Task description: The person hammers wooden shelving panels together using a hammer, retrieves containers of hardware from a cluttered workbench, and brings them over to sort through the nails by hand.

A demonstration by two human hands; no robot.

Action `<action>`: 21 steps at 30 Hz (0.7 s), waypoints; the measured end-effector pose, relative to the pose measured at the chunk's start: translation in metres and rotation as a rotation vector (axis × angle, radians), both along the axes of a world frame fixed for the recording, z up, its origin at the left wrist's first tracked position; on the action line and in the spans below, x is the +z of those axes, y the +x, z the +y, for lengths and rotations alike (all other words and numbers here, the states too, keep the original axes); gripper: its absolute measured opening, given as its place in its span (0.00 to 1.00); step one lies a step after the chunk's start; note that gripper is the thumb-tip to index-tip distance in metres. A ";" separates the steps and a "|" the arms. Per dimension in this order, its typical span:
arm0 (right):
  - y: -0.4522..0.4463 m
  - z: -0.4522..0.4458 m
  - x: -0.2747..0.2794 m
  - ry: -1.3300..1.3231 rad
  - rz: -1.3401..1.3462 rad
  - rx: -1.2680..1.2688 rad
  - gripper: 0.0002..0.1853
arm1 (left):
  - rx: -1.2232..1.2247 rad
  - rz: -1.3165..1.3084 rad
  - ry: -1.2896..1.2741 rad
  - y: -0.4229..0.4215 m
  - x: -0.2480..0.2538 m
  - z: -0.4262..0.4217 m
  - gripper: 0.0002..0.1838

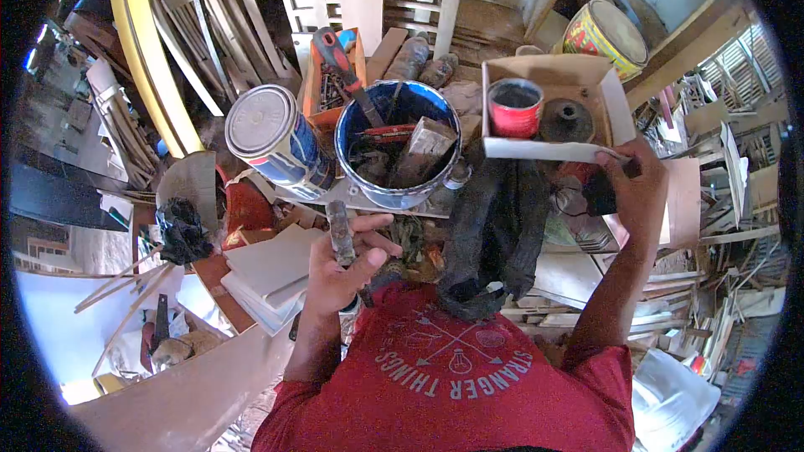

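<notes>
My left hand (pixel 356 266) is raised in front of my chest. Its partly curled fingers hold a short, grey, stained bar (pixel 339 230) upright; I cannot make out its kind. At the right, my right hand (pixel 641 176) grips the near corner of a shallow white cardboard box (pixel 544 149). Inside that box are a red tin (pixel 514 109) with a dark rim and a dark round piece (pixel 568 120) with a raised centre. Between my hands stands a blue-rimmed bucket (pixel 398 196) containing a wooden block (pixel 429 142) and a red-and-black-handled tool (pixel 339 59).
A lidded paint can (pixel 280 142) stands left of the bucket, near an orange box of screws (pixel 331 92). Black cloth (pixel 494 234) hangs below the cardboard box. A yellow tin (pixel 603 38) sits behind it. Wood strips (pixel 201 25) lean at the back left.
</notes>
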State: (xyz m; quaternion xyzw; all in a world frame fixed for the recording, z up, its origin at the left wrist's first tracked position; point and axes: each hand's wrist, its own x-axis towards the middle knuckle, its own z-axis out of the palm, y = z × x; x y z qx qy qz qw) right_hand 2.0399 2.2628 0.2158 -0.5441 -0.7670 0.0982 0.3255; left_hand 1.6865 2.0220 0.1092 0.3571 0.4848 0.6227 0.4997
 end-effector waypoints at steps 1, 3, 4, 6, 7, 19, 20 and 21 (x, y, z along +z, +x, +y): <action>0.001 0.001 0.003 -0.024 0.004 -0.032 0.12 | -0.003 0.008 -0.006 -0.001 0.000 0.001 0.27; -0.003 0.002 0.009 -0.048 -0.053 -0.040 0.14 | -0.015 0.025 -0.030 -0.004 0.001 0.002 0.26; -0.008 0.003 0.008 -0.033 -0.054 -0.016 0.14 | -0.022 0.033 -0.045 -0.006 0.003 0.003 0.26; -0.017 0.005 0.004 0.011 -0.122 0.032 0.14 | -0.028 0.040 -0.050 -0.008 0.004 0.005 0.25; -0.020 0.006 -0.002 0.041 -0.188 0.057 0.15 | -0.025 0.039 -0.039 -0.008 0.002 0.006 0.25; -0.021 0.017 -0.001 0.000 -0.409 0.190 0.14 | 0.079 0.046 -0.063 0.013 0.009 0.000 0.24; -0.020 0.020 0.005 -0.195 -0.428 0.179 0.18 | 0.096 0.042 -0.058 0.018 0.009 -0.002 0.24; -0.021 0.018 0.011 -0.183 -0.457 0.205 0.19 | 0.110 0.055 -0.074 0.023 0.010 -0.004 0.25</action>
